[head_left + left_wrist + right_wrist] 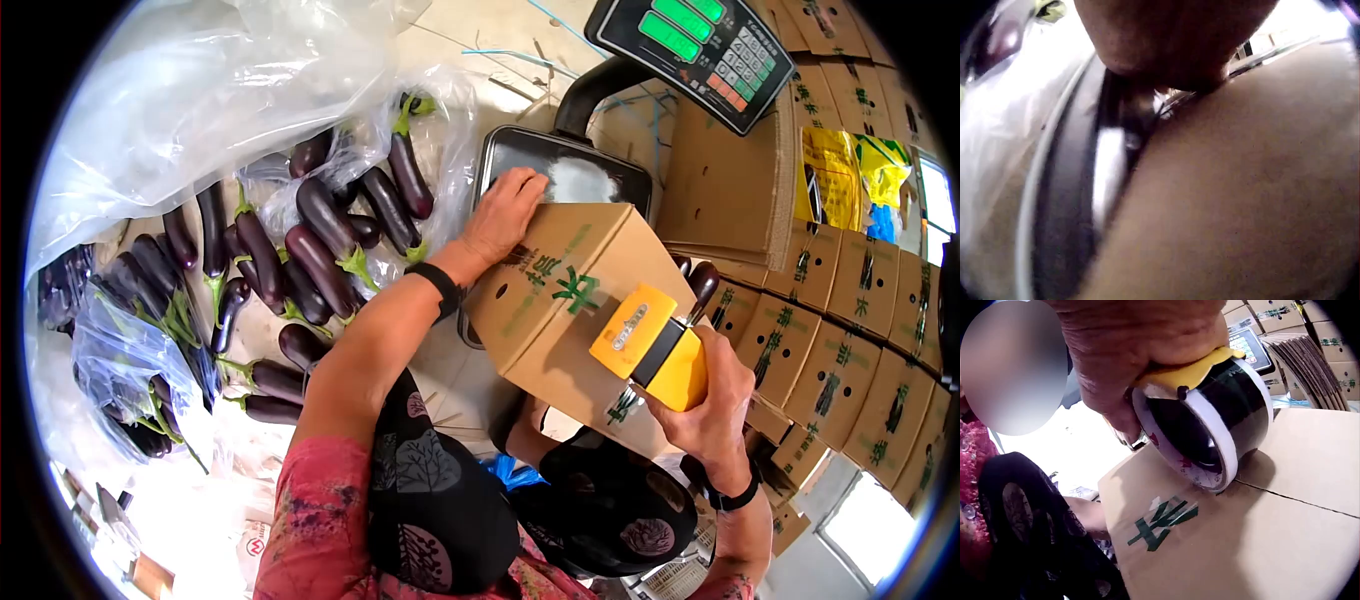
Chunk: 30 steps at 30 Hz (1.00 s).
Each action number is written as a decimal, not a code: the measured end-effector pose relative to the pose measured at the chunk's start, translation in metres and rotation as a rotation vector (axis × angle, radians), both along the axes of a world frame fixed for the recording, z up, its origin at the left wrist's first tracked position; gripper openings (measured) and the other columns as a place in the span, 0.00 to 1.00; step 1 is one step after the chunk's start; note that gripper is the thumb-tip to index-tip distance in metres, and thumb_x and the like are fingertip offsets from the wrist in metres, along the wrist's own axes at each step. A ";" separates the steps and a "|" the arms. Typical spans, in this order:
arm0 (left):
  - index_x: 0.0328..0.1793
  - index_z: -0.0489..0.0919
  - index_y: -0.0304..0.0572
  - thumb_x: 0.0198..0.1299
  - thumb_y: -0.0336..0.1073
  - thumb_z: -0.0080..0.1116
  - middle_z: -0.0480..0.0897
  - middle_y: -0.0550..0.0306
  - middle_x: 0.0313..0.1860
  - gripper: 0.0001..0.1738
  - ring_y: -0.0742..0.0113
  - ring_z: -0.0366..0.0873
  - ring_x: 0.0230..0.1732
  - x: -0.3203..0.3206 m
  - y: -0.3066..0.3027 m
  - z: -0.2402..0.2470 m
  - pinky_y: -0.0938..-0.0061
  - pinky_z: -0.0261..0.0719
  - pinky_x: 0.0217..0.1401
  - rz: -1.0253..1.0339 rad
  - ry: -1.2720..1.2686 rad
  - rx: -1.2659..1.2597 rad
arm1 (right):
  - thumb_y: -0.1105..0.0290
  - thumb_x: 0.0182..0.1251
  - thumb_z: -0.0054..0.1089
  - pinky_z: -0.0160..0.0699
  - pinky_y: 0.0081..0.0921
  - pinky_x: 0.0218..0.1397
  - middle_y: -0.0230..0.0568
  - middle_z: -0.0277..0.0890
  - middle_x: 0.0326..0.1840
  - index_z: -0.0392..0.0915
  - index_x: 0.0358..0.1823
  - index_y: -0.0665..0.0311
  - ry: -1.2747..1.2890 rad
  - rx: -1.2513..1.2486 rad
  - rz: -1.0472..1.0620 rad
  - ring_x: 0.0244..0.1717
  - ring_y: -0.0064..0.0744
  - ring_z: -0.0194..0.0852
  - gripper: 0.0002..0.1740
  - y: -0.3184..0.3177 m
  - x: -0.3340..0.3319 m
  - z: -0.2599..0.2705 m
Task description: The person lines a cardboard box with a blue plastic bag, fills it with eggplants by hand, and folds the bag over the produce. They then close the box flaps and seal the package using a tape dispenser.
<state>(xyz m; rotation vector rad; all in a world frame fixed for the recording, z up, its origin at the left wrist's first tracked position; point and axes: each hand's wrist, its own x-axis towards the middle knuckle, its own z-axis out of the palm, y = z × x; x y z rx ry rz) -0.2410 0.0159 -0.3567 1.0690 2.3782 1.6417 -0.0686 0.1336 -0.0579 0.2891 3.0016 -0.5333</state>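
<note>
A cardboard box [540, 330] with green print is tilted against the scale's platform [632, 185]. My left hand [505, 215] grips its far upper edge with bent fingers; the left wrist view shows that hand [1172, 37] close up over the box [1241, 181]. In my right hand [712, 400] is a yellow tape dispenser [680, 375], held over the box's near face. The right wrist view has this hand [1147, 334] above the wide tape roll [1241, 406], whose rim is at the seam between the box flaps [1279, 550].
Many eggplants [320, 220] lie on and in clear plastic [240, 90] at the left. The scale's display [690, 50] stands beyond the box. Flat cardboard sheets [725, 180] and stacked printed boxes [850, 350] fill the right side. Crossed legs are below the box.
</note>
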 end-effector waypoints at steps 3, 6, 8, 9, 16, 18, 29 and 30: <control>0.54 0.75 0.35 0.58 0.20 0.50 0.74 0.43 0.55 0.17 0.43 0.73 0.58 -0.001 -0.004 -0.003 0.59 0.74 0.60 0.000 0.119 -0.013 | 0.66 0.40 0.77 0.79 0.36 0.35 0.47 0.77 0.32 0.76 0.47 0.65 0.019 0.014 -0.013 0.32 0.51 0.80 0.30 -0.001 0.003 -0.001; 0.53 0.77 0.33 0.65 0.24 0.52 0.77 0.43 0.51 0.12 0.43 0.75 0.54 0.011 -0.008 -0.001 0.60 0.74 0.58 0.097 0.013 0.061 | 0.64 0.42 0.76 0.79 0.35 0.35 0.48 0.77 0.31 0.74 0.49 0.66 0.038 0.027 0.004 0.32 0.50 0.80 0.30 -0.002 0.007 -0.002; 0.54 0.78 0.34 0.69 0.31 0.51 0.79 0.44 0.51 0.12 0.46 0.77 0.53 0.017 -0.012 0.001 0.62 0.74 0.57 0.064 -0.162 0.071 | 0.64 0.44 0.76 0.78 0.36 0.34 0.48 0.77 0.31 0.73 0.50 0.66 0.062 0.022 0.021 0.32 0.49 0.81 0.31 0.001 0.007 -0.004; 0.55 0.78 0.34 0.72 0.35 0.50 0.80 0.44 0.51 0.13 0.47 0.78 0.52 0.019 -0.015 0.006 0.63 0.75 0.56 0.050 -0.247 0.071 | 0.64 0.44 0.76 0.78 0.36 0.34 0.48 0.77 0.31 0.73 0.49 0.66 0.071 0.013 0.023 0.32 0.49 0.81 0.31 0.002 0.007 -0.006; 0.60 0.76 0.36 0.75 0.51 0.40 0.80 0.38 0.54 0.26 0.39 0.76 0.54 0.021 -0.009 0.139 0.57 0.73 0.59 -0.126 -0.695 0.142 | 0.63 0.45 0.73 0.78 0.39 0.35 0.48 0.78 0.34 0.73 0.47 0.65 0.120 -0.037 0.025 0.35 0.51 0.80 0.27 0.008 0.014 -0.008; 0.65 0.73 0.36 0.74 0.50 0.44 0.80 0.36 0.55 0.26 0.38 0.76 0.55 0.024 -0.004 0.167 0.56 0.73 0.59 -0.149 -0.383 0.106 | 0.63 0.45 0.74 0.79 0.40 0.35 0.49 0.78 0.35 0.73 0.46 0.65 0.152 -0.053 0.027 0.35 0.52 0.80 0.27 0.010 0.017 -0.011; 0.75 0.63 0.44 0.71 0.47 0.49 0.82 0.38 0.47 0.30 0.37 0.81 0.46 0.028 0.005 0.200 0.47 0.79 0.47 -0.129 0.037 -0.576 | 0.55 0.51 0.74 0.77 0.44 0.38 0.53 0.77 0.36 0.71 0.47 0.64 0.029 -0.089 0.052 0.38 0.58 0.79 0.29 0.027 0.036 0.007; 0.75 0.63 0.45 0.72 0.46 0.45 0.83 0.38 0.47 0.28 0.37 0.81 0.45 0.029 0.007 0.200 0.47 0.78 0.47 -0.100 0.055 -0.609 | 0.55 0.51 0.74 0.77 0.44 0.38 0.52 0.77 0.36 0.70 0.47 0.64 0.016 -0.065 0.062 0.39 0.58 0.78 0.29 0.034 0.045 0.010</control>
